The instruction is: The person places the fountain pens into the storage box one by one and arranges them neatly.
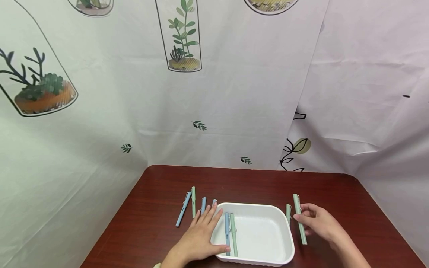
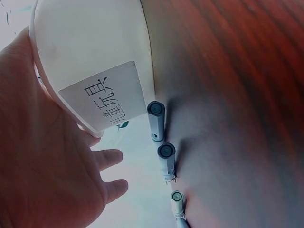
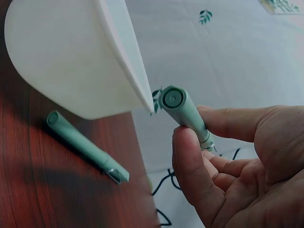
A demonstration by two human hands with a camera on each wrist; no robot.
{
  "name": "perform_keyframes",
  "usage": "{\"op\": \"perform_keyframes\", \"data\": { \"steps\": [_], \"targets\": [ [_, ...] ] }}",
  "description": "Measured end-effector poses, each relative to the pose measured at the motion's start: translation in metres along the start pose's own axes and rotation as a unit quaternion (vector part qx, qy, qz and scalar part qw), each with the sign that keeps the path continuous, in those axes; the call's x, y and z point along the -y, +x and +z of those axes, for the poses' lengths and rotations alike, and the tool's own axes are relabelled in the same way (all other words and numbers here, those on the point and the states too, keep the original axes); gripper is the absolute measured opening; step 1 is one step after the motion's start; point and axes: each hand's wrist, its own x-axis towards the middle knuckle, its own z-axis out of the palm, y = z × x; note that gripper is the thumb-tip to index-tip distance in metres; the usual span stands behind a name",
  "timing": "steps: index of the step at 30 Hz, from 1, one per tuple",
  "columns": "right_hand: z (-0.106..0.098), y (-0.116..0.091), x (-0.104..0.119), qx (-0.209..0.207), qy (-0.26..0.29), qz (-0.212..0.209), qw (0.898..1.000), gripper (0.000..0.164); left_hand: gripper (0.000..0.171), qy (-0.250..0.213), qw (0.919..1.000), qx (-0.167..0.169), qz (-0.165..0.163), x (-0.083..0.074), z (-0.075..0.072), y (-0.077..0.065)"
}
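My right hand pinches a light green pen between thumb and fingers, holding it up just right of the white tray. Below it in the right wrist view, a second green pen lies on the table beside the tray. My left hand rests over the tray's left rim with fingers spread and straight. Its thumb reaches across the lower end of a blue pen inside the tray. A green pen lies alongside that one.
Left of the tray on the brown table lie several pens, among them a blue pen and a green pen; my left hand partly covers others. A label marks the tray's outer side. Patterned white cloth hangs behind the table.
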Motion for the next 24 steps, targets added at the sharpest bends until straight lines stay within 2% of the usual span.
{"op": "perform_keyframes", "data": {
  "steps": [14,24],
  "targets": [
    [0.028,-0.007,0.012,0.012,0.002,-0.008,1.000,0.049,0.106,0.011,0.9999,0.000,0.001,-0.002,0.000,0.000],
    [0.048,-0.010,0.018,0.010,0.010,-0.004,1.000,0.053,0.105,0.015,0.9999,0.000,0.003,-0.001,0.001,0.000]
  ]
}}
